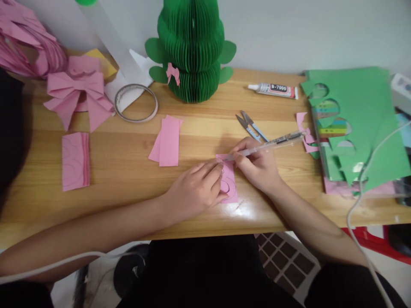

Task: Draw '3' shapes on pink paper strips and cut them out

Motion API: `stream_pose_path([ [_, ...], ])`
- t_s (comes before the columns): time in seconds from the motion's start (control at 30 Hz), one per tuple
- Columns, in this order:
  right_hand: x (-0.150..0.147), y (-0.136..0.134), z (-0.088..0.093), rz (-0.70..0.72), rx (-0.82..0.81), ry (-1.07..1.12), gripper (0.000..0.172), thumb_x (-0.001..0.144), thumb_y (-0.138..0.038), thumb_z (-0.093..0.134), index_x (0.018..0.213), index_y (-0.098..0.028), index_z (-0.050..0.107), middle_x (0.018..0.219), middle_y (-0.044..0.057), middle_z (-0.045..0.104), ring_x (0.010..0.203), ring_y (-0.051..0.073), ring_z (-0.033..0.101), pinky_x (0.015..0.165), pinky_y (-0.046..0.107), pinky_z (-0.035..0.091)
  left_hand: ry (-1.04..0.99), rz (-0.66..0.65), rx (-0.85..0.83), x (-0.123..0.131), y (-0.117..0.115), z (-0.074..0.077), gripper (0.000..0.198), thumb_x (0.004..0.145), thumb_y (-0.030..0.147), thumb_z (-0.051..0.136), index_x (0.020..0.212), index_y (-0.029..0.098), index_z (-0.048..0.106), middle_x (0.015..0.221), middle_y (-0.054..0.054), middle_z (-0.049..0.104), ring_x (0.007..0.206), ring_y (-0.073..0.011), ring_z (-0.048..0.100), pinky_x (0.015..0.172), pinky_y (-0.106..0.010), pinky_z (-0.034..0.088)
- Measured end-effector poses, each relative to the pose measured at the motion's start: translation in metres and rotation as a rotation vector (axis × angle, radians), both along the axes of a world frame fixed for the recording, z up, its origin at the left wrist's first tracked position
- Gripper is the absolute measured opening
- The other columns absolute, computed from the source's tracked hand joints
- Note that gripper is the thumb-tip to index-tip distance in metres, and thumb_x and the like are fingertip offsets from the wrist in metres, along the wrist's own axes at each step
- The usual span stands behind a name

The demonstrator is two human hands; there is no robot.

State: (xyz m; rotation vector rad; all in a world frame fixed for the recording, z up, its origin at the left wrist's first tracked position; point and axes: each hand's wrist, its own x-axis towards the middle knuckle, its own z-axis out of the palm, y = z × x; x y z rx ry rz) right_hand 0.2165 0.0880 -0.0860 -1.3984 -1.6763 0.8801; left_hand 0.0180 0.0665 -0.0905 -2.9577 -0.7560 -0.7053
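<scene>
One pen (269, 142) sat pinched in the fingers of the right hand (257, 169), tip near the upper end of the pink paper (229, 179). Left hand (197, 184): fingers rested close together, thumb apart, on the paper, presumably steadying it against the desk (122, 162). Snips (248, 128) lay just beyond, apparently for easy reach.

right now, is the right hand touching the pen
Touching: the head view shows the right hand with its thumb and fingers closed around the pen near its writing end.
</scene>
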Motion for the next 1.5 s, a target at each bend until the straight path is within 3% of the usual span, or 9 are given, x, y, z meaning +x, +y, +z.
stream_pose_path([
  [1.5,-0.0012,-0.0016,0.0029,0.015,-0.001,-0.022,0.008,0.073,-0.021,0.053,0.065,-0.021,0.057,0.053,-0.004,0.056,0.048,0.011,0.049,0.048,0.025,0.037,0.009,-0.019,-0.074,-0.0009,0.0023,0.0018,0.036,0.101,0.035,0.05,0.095,0.005,0.07,0.104,-0.017,0.072,0.102,-0.0284,0.068,0.09,-0.04,0.058],
])
